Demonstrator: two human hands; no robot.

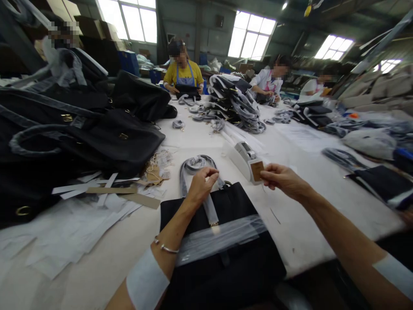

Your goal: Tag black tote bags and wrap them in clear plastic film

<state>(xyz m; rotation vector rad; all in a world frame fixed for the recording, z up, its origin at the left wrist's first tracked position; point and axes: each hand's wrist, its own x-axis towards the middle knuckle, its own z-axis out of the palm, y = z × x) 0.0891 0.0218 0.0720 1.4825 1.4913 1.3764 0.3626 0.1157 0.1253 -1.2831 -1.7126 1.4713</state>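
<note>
A black bag [226, 267] lies flat before me on the white table, with a band of clear wrapping across it and a gold clasp. Above its top edge is my left hand [201, 185], thumb and fingers pinched together; whatever sits between them is too small to make out. A wrapped, coiled strap [183, 172] lies just beyond that hand. Off to the right, my right hand [280, 178] pinches a small brown card [257, 170] by its edge. The card is in front of a white tape dispenser [240, 161] with a metal top; whether they touch I cannot tell.
Black bags [122, 137] are heaped at left, beside paper strips [109, 190], string tags [156, 172] and white sheets [74, 232]. Stacked bag pieces with wrapped straps [232, 101] stand farther back. Another black bag [377, 183] lies at right. Several people work around the table.
</note>
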